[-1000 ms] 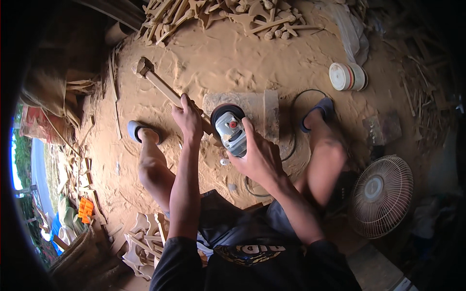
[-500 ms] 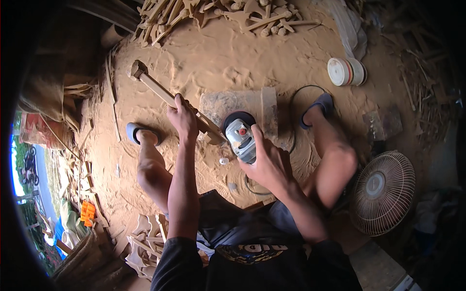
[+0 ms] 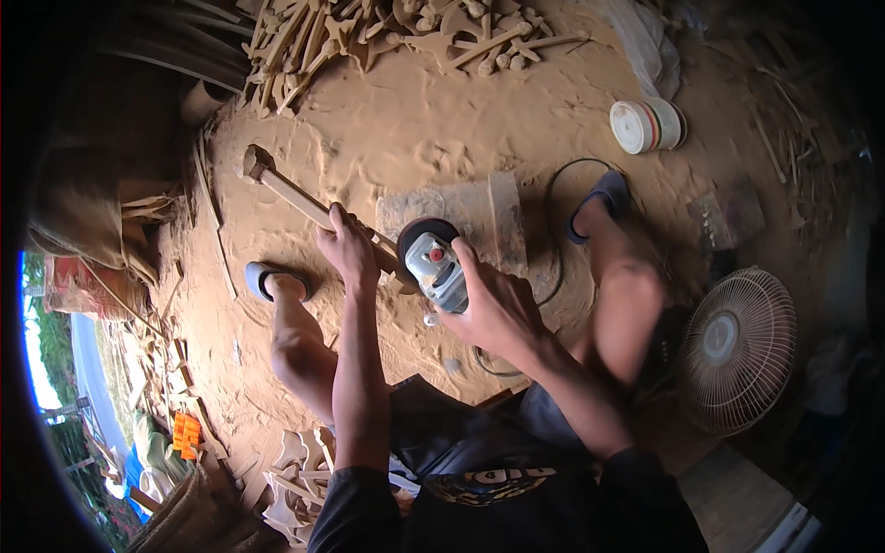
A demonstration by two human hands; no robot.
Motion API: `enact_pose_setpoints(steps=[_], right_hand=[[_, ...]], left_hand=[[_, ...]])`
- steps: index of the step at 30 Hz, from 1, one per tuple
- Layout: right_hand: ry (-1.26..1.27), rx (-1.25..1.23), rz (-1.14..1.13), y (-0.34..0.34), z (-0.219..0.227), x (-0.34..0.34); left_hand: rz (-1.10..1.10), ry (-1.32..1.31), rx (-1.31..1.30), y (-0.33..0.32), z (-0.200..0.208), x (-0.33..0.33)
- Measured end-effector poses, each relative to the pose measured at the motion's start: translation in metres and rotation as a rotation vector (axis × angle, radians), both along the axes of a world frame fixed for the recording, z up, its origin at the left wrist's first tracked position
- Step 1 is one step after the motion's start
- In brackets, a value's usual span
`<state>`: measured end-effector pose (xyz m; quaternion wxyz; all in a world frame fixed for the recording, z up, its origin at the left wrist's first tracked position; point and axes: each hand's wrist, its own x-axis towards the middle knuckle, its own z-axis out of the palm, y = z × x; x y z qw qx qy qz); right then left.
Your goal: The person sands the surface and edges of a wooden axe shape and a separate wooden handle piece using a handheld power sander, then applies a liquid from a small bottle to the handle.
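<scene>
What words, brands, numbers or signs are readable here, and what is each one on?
Black shirt: pale lettering on the front, only partly visible; I don't copy out printed words.
Fan: a mark on its round centre, too small to read.
Bucket: coloured bands; any words are too small to read.
Grinder in the right hand: no readable label.

A round caged fan (image 3: 740, 350) at right; a striped white tub (image 3: 648, 126) beside pale crumpled plastic (image 3: 647, 48)
</scene>
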<state>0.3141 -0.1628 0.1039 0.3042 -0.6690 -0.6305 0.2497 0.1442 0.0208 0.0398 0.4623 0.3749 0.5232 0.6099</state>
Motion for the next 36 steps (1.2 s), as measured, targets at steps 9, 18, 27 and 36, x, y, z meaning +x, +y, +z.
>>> enact_pose_setpoints(steps=[9,18,27,36], right_hand=[[0.009,-0.078,0.002,-0.01,0.002,0.0],[0.022,-0.141,-0.146,-0.043,-0.004,0.047],[0.277,0.164,-0.418,-0.037,0.004,0.084],[0.398,0.281,-0.421,-0.03,-0.01,0.094]], left_hand=[[-0.039,-0.013,-0.009,0.004,-0.006,-0.012],[-0.242,0.041,-0.073,0.016,-0.014,-0.003],[-0.841,0.324,0.056,-0.02,-0.034,-0.032],[-0.367,1.026,0.467,-0.045,0.074,-0.048]])
